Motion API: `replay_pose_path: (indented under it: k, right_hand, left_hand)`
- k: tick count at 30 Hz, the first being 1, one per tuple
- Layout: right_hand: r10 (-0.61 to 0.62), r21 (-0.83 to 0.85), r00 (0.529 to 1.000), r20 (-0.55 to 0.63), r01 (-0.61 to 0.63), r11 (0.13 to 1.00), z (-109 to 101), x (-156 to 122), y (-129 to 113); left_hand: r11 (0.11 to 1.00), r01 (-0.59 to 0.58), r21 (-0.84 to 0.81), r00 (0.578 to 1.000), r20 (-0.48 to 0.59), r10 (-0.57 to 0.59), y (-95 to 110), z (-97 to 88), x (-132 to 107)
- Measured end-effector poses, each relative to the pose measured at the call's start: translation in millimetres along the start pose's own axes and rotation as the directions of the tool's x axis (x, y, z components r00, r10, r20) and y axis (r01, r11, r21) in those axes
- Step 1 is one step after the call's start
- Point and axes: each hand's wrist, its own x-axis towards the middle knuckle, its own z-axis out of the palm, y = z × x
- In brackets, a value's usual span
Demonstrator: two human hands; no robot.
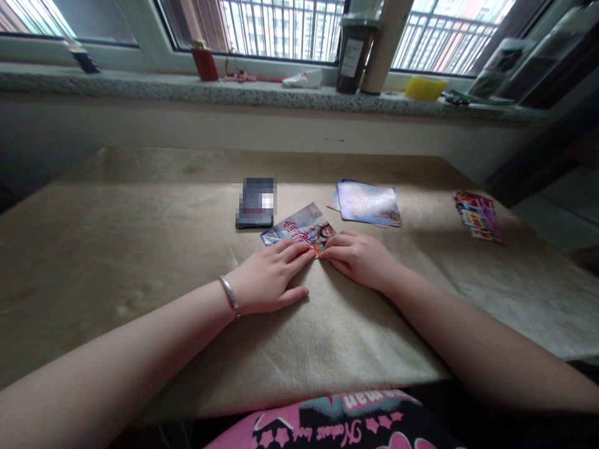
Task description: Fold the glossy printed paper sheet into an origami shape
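A colourful printed paper sheet (304,226) with a cartoon figure and red lettering lies at an angle on the table. My left hand (271,274), with a silver bracelet at the wrist, lies flat over the sheet's near left edge, fingers stretched and thumb apart. At the near right corner, my right hand (362,259) has its fingers bent and pressed together on the sheet's edge. The fingertips of both hands almost meet there. Fingers cover the lower part of the sheet, so any fold beneath them is hidden.
Behind the sheet lies a dark phone-like object (256,202), blurred out. To its right are a few pale blue printed sheets (369,202); farther right, several colourful cards (478,215). A stone windowsill (281,93) holds a dark lidded cup (353,56) and a yellow block (425,88).
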Motion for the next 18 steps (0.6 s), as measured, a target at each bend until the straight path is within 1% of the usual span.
replay_pose_path:
  k: [8, 13, 18]
  right_hand:
    - [-0.003, -0.046, 1.000, 0.010, 0.004, 0.999, -0.4, 0.1, 1.2]
    - [-0.055, -0.114, 0.998, 0.012, 0.056, 0.992, 0.0, -1.6, 2.9]
    - [-0.110, -0.097, 0.994, 0.018, 0.111, 0.989, -0.8, 0.0, 4.9]
  left_hand:
    - [0.999, -0.034, -0.023, 0.999, 0.001, 0.034, -3.5, -3.2, -1.6]
    - [0.998, -0.015, -0.068, 1.000, 0.009, 0.016, -3.5, -2.1, -1.2]
    - [0.998, -0.004, -0.066, 1.000, 0.030, 0.006, -3.5, -1.2, -2.6]
